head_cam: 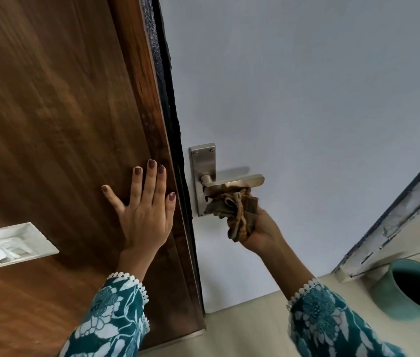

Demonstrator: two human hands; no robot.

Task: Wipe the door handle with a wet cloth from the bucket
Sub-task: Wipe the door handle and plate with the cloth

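Two hands are at work around the door handle point(233, 182), which serves as the landmark: a brushed-metal lever on a tall backplate point(203, 176), fixed to the pale door face point(306, 99) just right of the dark door edge. The lever's long axis runs roughly level, from its pivot at the backplate out to the right. The right hand point(260, 228) sits just below the handle, clenched around a bunched brown cloth point(237, 210), whose upper folds touch the underside of the lever near the pivot end. The left hand point(144, 215) lies to the left of the handle, beyond the door edge, spread flat with fingers released against the wooden panel point(49, 112), grasping nothing. The right hand is clearly the nearer one, so a wipe would likely run along the lever's length, pivot to tip. Well below and to the right of the handle, a teal bucket point(415, 289) stands on the floor point(242, 331).
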